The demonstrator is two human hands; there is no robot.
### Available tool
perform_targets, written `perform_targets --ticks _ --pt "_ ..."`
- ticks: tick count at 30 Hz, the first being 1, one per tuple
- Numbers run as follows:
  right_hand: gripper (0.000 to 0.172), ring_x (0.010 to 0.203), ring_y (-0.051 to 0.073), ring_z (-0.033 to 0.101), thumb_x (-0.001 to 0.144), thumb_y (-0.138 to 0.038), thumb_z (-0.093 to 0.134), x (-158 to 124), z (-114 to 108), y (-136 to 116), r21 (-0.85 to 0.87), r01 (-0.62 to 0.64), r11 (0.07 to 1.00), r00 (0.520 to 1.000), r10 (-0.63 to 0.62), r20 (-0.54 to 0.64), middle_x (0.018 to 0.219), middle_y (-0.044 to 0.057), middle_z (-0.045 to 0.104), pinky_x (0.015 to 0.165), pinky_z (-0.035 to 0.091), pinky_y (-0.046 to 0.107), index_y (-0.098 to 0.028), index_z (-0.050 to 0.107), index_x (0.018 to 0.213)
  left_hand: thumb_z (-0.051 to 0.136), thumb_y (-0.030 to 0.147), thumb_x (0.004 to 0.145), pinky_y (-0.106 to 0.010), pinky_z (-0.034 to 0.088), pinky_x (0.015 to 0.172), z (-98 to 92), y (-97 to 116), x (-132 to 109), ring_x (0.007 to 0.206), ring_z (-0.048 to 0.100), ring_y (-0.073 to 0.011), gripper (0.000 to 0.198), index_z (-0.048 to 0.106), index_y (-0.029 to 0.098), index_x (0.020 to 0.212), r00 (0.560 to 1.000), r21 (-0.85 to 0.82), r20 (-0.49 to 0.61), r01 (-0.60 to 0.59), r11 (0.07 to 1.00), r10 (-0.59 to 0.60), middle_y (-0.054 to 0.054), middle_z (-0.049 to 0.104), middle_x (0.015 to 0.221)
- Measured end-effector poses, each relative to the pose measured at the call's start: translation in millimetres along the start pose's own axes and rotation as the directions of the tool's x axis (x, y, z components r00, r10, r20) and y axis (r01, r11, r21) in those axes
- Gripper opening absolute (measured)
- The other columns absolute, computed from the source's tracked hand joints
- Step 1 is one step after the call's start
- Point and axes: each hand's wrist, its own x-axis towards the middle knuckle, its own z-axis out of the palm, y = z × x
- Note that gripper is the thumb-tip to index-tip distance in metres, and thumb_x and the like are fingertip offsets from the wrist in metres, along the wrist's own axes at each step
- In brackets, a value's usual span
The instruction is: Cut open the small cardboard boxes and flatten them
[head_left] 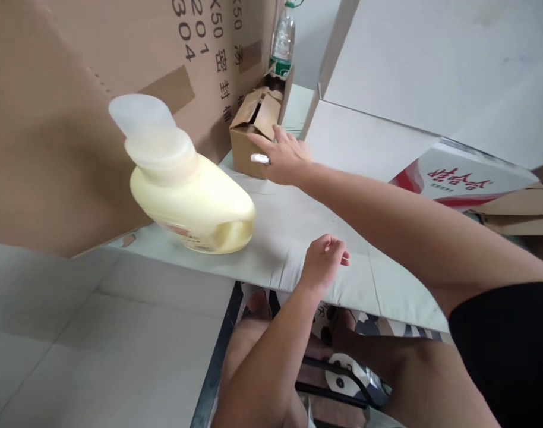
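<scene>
My right hand [287, 156] reaches over the front of a small cardboard box [249, 151] with partly raised flaps, its fingers spread. A short white pen-like object [259, 159] sticks out at its thumb side, seemingly gripped by the thumb; its other end is hidden. Nearer to me, my left hand [325, 257] hovers above the pale table cover [343, 229], fingers loosely curled with nothing visible in them. Left of both hands stands a large pale-yellow bottle [204, 205] with a translucent white cap [153, 128].
A large printed carton [97, 125] rises on the left. Behind the small box is a clear plastic bottle [284, 41] with a green label. White panels [414, 77] and a red-and-white box [458, 175] stand on the right. My legs and a black metal bar [334, 395] are below.
</scene>
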Motion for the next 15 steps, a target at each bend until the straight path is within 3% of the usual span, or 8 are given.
perform_targets --ticks 4,9,12,15 --pt "0.073 0.149 0.051 0.035 0.085 -0.026 0.066 31 8 -7 -0.014 -0.163 0.986 0.984 0.164 0.07 0.173 0.017 0.021 0.116 0.03 0.078 -0.023 0.044 0.155 0.057 0.027 0.086 -0.033 0.05 0.078 -6.6 0 0 0.064 0.064 -0.0123 0.017 0.056 0.019 0.071 1.0 -0.015 -0.004 -0.01 1.0 0.01 0.002 0.064 0.072" --pt "0.07 0.149 0.047 0.041 0.089 -0.025 0.059 29 4 8 0.134 -0.294 0.946 0.956 0.291 0.038 0.175 0.018 0.019 0.121 0.034 0.07 -0.013 0.041 0.156 0.058 0.023 0.085 -0.032 0.05 0.072 -5.3 -2 -2 0.06 0.063 -0.0122 0.017 0.056 0.02 0.068 0.999 -0.036 -0.022 -0.03 0.999 0.029 0.002 0.064 0.068" --pt "0.072 0.154 0.046 0.034 0.089 -0.025 0.058 22 1 27 0.255 -0.254 0.933 0.96 0.275 -0.051 0.174 0.021 0.021 0.127 0.025 0.068 -0.006 0.038 0.156 0.059 0.021 0.084 -0.034 0.05 0.066 0.8 -3 -3 0.058 0.063 -0.0147 0.02 0.058 0.02 0.064 0.996 -0.062 -0.04 -0.078 0.995 0.076 -0.001 0.064 0.065" --pt "0.067 0.157 0.042 0.032 0.089 -0.025 0.056 3 -2 48 0.334 -0.152 0.93 0.965 0.212 -0.151 0.169 0.02 0.034 0.129 0.024 0.065 -0.005 0.042 0.152 0.057 0.016 0.083 -0.035 0.05 0.065 3.7 -1 0 0.057 0.06 -0.0165 0.021 0.058 0.02 0.062 0.978 -0.083 -0.129 -0.173 0.981 0.162 -0.002 0.061 0.059"
